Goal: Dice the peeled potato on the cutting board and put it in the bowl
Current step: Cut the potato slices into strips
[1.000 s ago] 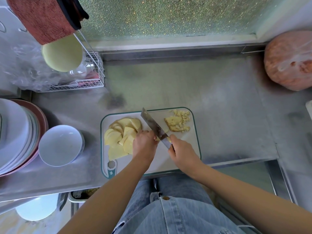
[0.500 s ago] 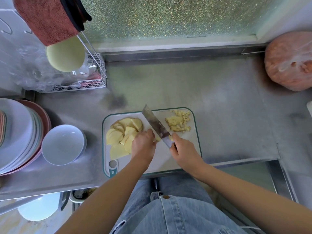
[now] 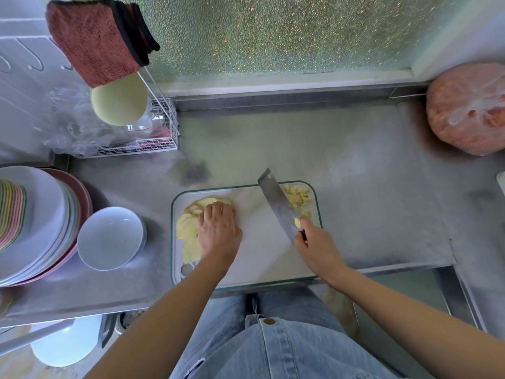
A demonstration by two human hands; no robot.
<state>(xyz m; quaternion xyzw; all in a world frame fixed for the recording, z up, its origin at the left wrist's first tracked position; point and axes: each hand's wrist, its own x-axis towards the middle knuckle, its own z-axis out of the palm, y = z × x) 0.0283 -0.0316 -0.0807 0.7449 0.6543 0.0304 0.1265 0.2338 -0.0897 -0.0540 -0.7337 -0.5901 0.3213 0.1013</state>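
A white cutting board (image 3: 262, 258) with a green rim lies on the steel counter. Pale yellow potato slices (image 3: 187, 231) are fanned out on its left part. My left hand (image 3: 218, 231) rests on top of these slices, fingers spread over them. A small heap of diced potato (image 3: 299, 199) sits in the board's far right corner. My right hand (image 3: 317, 246) grips the handle of a cleaver (image 3: 276, 203), whose blade points away to the upper left and lies just left of the diced heap. A white bowl (image 3: 110, 237) stands left of the board.
A stack of plates (image 3: 38, 222) stands at the far left beside the bowl. A wire rack (image 3: 161, 132) with a green bowl and a red cloth above it is at the back left. A pink bagged lump (image 3: 470, 108) sits at the back right. The counter's front edge runs just below the board.
My left hand moved left from beside the blade onto the potato slices. The cleaver swung right toward the diced heap, leaving the board's middle bare.
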